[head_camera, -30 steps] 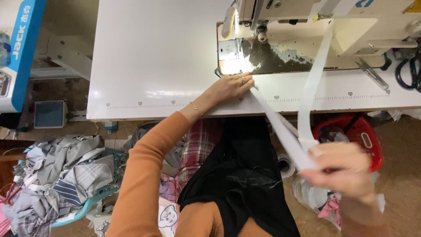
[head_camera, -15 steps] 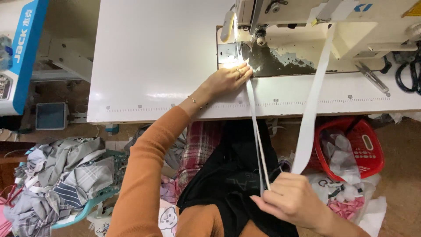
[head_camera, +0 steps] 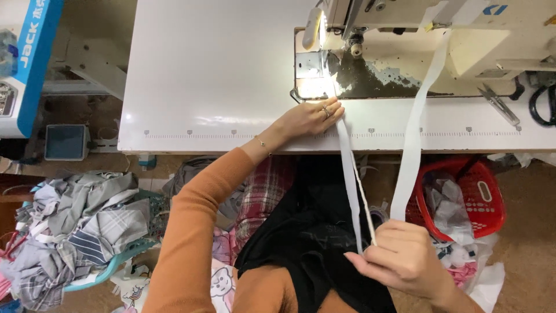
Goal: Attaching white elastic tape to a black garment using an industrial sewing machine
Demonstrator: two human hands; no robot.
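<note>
Right hand (head_camera: 399, 258) at lower right is pinching the long white fabric strip (head_camera: 348, 168) shut, its length running up-frame to the left hand (head_camera: 313, 117) pressing it flat.

We see a white sewing table (head_camera: 220, 69) bearing a sewing machine (head_camera: 440, 35), scissors (head_camera: 499, 104), white strip (head_camera: 346, 145) and our left hand (head_camera: 310, 119).

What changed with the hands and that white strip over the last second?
The right hand came in from the far right toward the lap, pulling the white strip from a slant to nearly straight down, its grip unchanged. The left hand stayed pressing the strip at the sewing machine.
</note>
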